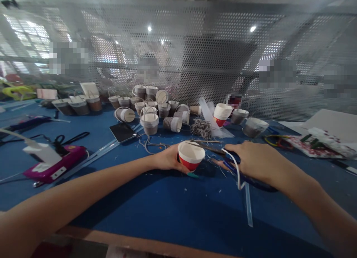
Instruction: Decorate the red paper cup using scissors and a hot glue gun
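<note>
My left hand [168, 158] wraps round a red and white paper cup [191, 159], which is upright with its mouth tilted slightly toward me. Scissors [214, 149] with dark blue handles are gripped in my right hand [251, 159], their blades reaching left to the far rim of the cup. Whether the blades touch the rim I cannot tell. A white cord [238, 174] loops down by the scissor handles. Small pale scraps lie on the blue table [178, 213] around the cup. A glue stick [248, 206] lies below my right hand.
Several grey wrapped cups with handles [150, 120] stand and lie along the back. Nearby are a stack of paper cups [222, 114], a bundle of grey cord [201, 128] and a phone [122, 132]. At left lie a purple power strip [58, 165] and a glue gun [28, 121].
</note>
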`<act>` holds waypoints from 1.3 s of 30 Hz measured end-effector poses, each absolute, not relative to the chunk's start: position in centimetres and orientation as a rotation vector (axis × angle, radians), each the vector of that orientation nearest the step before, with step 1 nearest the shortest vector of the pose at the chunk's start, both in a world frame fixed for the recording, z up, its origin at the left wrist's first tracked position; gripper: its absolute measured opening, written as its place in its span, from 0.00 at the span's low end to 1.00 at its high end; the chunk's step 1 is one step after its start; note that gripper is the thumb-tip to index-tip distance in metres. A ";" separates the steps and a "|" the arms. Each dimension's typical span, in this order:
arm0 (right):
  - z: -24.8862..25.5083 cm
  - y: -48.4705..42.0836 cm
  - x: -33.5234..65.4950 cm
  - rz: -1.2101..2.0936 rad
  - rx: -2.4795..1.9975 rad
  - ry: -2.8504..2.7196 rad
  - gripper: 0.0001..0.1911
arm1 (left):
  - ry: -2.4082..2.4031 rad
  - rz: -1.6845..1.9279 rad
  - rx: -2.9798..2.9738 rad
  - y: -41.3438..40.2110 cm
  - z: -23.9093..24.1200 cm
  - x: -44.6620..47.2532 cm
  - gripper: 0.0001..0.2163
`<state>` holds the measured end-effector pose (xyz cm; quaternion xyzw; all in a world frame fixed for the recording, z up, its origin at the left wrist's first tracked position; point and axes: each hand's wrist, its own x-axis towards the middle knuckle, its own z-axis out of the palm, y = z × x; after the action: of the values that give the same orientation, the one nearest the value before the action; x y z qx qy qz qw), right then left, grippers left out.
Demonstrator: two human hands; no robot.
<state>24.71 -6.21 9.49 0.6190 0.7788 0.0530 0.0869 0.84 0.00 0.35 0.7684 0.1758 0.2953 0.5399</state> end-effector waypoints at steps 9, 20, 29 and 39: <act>9.4 -6.3 24.2 0.168 1.834 2.267 0.26 | 0.452 0.679 1.814 -0.1 0.6 0.8 0.33; 8.8 -5.5 25.2 0.196 1.757 2.433 0.26 | 0.426 0.656 1.746 0.3 0.6 0.4 0.32; 8.5 -5.4 24.9 0.270 1.718 2.423 0.26 | 0.370 0.644 1.714 0.2 0.7 0.4 0.32; 9.0 -5.6 24.0 0.250 1.740 2.352 0.24 | 0.416 0.634 1.740 0.2 0.7 0.4 0.33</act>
<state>23.97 -5.64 9.01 0.5894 0.7968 0.0846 0.1026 0.39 0.16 0.74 0.7453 0.1780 0.2714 0.5824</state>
